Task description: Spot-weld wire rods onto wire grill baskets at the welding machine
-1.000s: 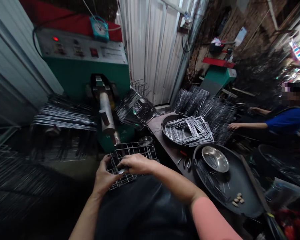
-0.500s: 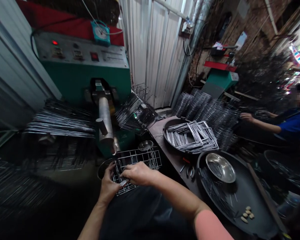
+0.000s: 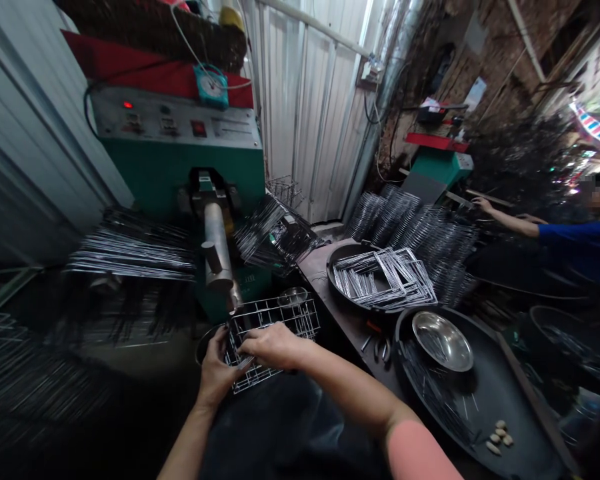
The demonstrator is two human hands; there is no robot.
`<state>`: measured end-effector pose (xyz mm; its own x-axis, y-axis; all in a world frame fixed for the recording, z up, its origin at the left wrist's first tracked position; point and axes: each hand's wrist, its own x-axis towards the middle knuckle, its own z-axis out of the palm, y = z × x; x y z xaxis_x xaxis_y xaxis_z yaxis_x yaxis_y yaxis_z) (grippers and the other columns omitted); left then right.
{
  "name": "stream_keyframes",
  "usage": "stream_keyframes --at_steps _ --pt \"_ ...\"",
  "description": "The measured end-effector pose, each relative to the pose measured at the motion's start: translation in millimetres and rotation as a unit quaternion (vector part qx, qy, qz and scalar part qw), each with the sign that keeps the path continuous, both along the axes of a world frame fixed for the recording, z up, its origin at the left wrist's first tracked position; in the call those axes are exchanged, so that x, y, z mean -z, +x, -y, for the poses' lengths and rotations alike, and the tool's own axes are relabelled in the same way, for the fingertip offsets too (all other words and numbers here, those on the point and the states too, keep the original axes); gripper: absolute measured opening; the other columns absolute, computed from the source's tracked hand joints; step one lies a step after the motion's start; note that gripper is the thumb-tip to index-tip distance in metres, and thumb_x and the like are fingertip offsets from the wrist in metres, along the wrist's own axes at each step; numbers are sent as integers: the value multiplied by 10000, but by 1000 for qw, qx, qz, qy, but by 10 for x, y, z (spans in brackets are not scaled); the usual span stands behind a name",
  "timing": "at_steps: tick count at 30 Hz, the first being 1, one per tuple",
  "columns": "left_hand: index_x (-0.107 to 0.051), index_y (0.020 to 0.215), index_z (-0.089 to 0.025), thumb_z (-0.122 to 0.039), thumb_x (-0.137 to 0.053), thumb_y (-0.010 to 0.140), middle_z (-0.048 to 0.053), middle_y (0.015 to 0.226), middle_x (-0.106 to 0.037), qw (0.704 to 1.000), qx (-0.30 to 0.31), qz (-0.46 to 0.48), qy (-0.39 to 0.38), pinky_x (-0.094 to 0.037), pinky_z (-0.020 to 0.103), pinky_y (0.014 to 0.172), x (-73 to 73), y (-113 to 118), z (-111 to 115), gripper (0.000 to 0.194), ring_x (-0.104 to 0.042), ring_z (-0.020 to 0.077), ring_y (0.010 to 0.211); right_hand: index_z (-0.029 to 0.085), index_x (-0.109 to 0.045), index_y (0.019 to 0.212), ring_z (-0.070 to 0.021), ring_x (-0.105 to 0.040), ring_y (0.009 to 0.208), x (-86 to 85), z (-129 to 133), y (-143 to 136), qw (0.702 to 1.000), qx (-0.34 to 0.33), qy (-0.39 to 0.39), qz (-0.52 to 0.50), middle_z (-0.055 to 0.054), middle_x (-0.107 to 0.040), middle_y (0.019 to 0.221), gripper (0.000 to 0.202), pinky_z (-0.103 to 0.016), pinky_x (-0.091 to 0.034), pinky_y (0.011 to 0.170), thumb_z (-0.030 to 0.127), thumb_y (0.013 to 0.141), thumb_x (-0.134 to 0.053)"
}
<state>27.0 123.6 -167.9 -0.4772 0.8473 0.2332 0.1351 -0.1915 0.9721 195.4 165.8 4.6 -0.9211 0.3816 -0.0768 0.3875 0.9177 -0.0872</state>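
A small wire basket (image 3: 280, 308) of silvery metal grid lies tilted over my lap, its left end close under the electrode tip of a machine. My left hand (image 3: 217, 373) is closed around that left end, thumb near a few thin metal wires (image 3: 246, 363). Reaching over the basket from the right, my right hand (image 3: 275, 347) has its fingers curled and pinched together at the same end. What those fingertips hold is hidden. The machine's thick metal arm (image 3: 217, 247) points down just beyond my hands.
A green machine (image 3: 180, 160) stands ahead. Wire frames hang at the left (image 3: 130, 253). To the right, a black pan (image 3: 335, 283) holds wire frames; a larger tray (image 3: 480, 407) holds a steel bowl (image 3: 443, 340) and thin rods. Pliers (image 3: 383, 348) lie nearby. Another person (image 3: 575, 247) works at far right.
My hands stay at the basket's left end with hardly any shift. The view has tilted slightly, and the other person's arm is now stretched further out and higher.
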Motion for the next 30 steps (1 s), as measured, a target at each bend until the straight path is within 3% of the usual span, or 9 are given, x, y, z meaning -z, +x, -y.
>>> stream_keyframes --at_steps 4,14,22,30 --pt "-516 1259 -188 -504 -925 443 203 1453 -524 999 5 34 -5 -352 560 1184 2 -21 -58 966 -474 387 1381 217 -649 1237 -204 -705 985 5 -48 -46 1000 2 15 0 -57 -717 1139 287 -263 -483 596 265 959 -600" --pt "-522 1217 -199 -520 -925 364 190 1339 -614 996 36 82 -15 -450 560 1108 -50 0 -67 997 -568 401 1280 207 -656 1101 -169 -688 902 26 -64 -117 999 -20 35 -1 -28 -700 1118 166 -236 -434 505 229 953 -584" --pt "-543 1175 -205 -481 -937 350 194 1447 -534 1000 -3 19 -17 -409 551 1142 -185 -67 -88 955 -546 385 1310 195 -658 1095 -172 -699 830 -2 -38 -100 998 -12 63 1 -33 -719 1040 170 -245 -465 519 213 993 -524" --pt "-546 1161 -198 -431 -909 429 173 1260 -656 999 6 22 -26 -489 542 1065 -209 -180 -273 850 -624 362 1209 181 -649 1108 -183 -704 863 -91 -168 -243 997 2 72 2 -48 -717 1036 164 -251 -501 554 226 977 -560"
